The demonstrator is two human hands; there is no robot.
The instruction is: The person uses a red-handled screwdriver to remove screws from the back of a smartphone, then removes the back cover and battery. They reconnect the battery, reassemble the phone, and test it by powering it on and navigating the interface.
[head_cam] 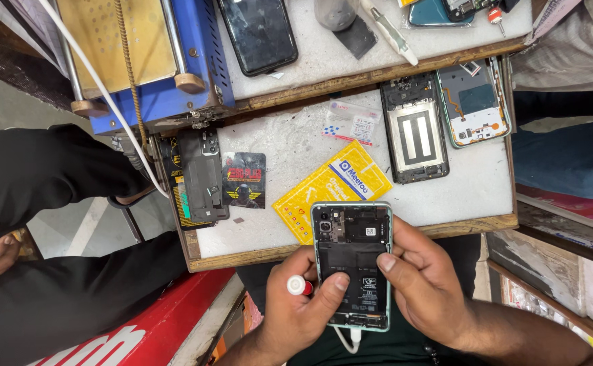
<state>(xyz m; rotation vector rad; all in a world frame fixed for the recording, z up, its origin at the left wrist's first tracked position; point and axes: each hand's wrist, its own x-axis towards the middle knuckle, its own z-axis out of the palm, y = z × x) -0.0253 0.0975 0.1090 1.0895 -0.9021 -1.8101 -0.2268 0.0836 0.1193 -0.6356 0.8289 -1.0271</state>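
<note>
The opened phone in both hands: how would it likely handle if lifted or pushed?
The opened phone looks rigid and flat, so it should slide, not roll. With its back off and boards bare, it is probably fragile. The white cable at its lower end may tug as the left hand and right hand lift it.

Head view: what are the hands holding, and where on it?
Both hands grip an opened phone by its lower long edges: left hand, also holding a small red-and-white tool, on one side, right hand opposite.

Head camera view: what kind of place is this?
Probably a phone repair stall. Both hands hold an opened phone, two more stripped phone frames lie on the small worktable, and a blue machine stands behind.
</note>
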